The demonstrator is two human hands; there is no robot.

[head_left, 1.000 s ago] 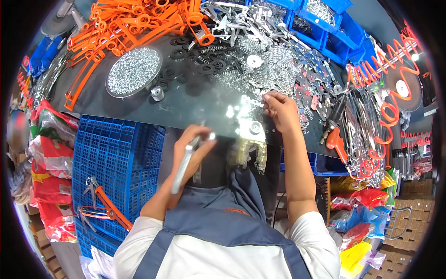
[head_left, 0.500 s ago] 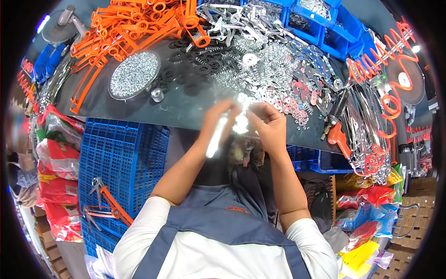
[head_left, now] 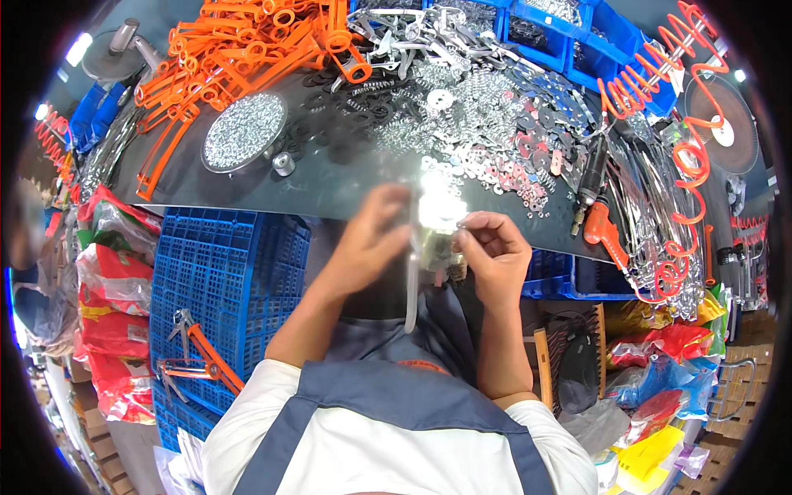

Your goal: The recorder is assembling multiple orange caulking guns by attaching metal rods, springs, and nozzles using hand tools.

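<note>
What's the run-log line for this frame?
left hand: grips long metal piece | right hand: pinches small metal part | both hands: together at worktable edge | nearby: washers, orange handles

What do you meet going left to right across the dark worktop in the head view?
Orange plastic handles → round dish of small silver parts → small metal cylinder → heap of shiny metal pieces → air tool with orange grip → orange coiled hose.

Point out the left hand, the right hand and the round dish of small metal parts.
left hand (head_left: 367,239), head view, on the back of the hand.
right hand (head_left: 495,252), head view, on the knuckles.
round dish of small metal parts (head_left: 245,132), head view, on the heap's middle.
</note>
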